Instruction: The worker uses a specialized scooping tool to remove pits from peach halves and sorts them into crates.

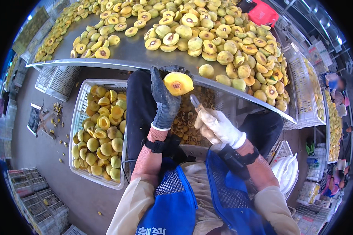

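Observation:
My left hand (pixel 165 96), in a dark grey glove, holds a yellow peach half (pixel 179 84) at the table's near edge. Its cut face is turned up, with a brownish-red hollow in the middle and no whole stone showing. To its right, my right hand (pixel 217 126) in a white glove is closed round a small tool with a rounded metal tip (pixel 194 101). That tip is just below the peach half, apart from it. The tool's handle is mostly hidden in my fingers. Below and between my hands lies a heap of brown stones and scraps (pixel 190 121).
A metal table (pixel 133 49) ahead bears heaped peach halves (pixel 223 43), many with stones in them. A white crate (pixel 76 129) full of hollowed halves stands left of my legs. A red bag (pixel 262 13) sits at the far right. Stacked crates (pixel 47 203) and other people (pixel 335 86) are farther off.

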Action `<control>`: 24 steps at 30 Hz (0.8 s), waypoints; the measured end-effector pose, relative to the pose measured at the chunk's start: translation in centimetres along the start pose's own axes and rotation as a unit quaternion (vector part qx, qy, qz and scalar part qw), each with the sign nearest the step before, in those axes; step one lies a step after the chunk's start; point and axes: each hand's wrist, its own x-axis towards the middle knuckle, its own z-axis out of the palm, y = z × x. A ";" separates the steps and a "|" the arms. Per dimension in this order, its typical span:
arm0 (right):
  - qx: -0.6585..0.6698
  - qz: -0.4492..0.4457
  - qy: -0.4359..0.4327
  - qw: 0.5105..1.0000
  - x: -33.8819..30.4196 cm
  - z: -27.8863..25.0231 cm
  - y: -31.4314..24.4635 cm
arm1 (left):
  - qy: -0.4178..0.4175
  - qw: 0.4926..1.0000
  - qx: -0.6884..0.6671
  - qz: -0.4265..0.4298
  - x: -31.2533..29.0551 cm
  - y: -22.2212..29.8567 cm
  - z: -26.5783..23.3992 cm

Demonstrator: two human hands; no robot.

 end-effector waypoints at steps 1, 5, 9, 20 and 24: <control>0.003 0.000 0.000 1.000 0.0 0.3 -0.7 | 0.012 0.991 0.122 0.051 0.2 0.1 0.0; -0.132 -0.063 0.035 0.989 1.0 -0.1 -1.6 | 0.007 0.906 0.359 0.224 0.0 2.0 0.3; -0.403 -0.287 0.162 0.854 2.9 -0.8 -0.4 | -0.072 0.973 0.199 0.092 0.2 3.0 1.1; -0.607 -0.155 0.117 0.770 0.6 -4.6 3.1 | -0.020 0.932 0.295 0.208 4.1 6.4 -2.2; -0.609 -0.119 0.072 0.781 0.2 -5.6 1.8 | 0.106 0.990 0.088 -0.006 7.3 9.9 -7.9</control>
